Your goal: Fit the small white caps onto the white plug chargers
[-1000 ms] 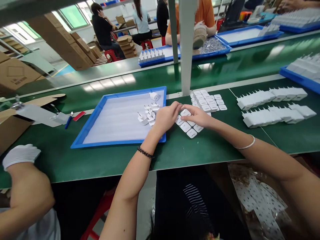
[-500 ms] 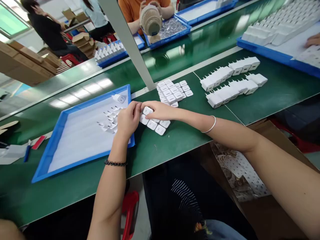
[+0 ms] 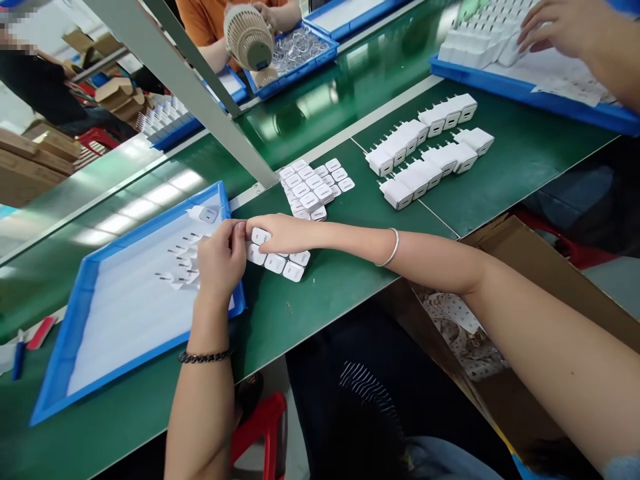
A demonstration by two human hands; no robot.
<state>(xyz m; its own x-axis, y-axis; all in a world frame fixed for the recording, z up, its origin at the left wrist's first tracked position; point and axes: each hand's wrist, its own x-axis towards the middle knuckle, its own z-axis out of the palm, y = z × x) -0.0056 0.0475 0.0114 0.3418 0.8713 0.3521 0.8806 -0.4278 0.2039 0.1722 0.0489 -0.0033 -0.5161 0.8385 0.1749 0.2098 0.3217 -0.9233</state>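
My right hand (image 3: pixel 281 232) grips a sheet of white rounded-square pieces (image 3: pixel 275 263), thumb lying across its top and fingers underneath. Against those fingertips, my left hand (image 3: pixel 221 257) is closed with its thumb bent over; what it pinches, if anything, is hidden. Just left of it, white chargers with two-pin plugs (image 3: pixel 181 265) stand in a blue tray (image 3: pixel 135 363), partly behind my left hand. One more charger (image 3: pixel 203 213) lies near the tray's back right corner. Beyond my right hand are stacked sheets of the same white squares (image 3: pixel 310 190).
Two rows of white chargers (image 3: pixel 425 133) lie to the right on the green table. At upper right, another person's hand (image 3: pixel 560 27) reaches over a charger-filled blue tray (image 3: pixel 505 87). A grey post (image 3: pixel 200 93) rises behind my tray. A beige fan (image 3: pixel 249 37) is across the table.
The view has swung, so the table things sit further left. My hands stay together at the sheet, barely changed. The other person's hand now shows more fully over the far right tray.
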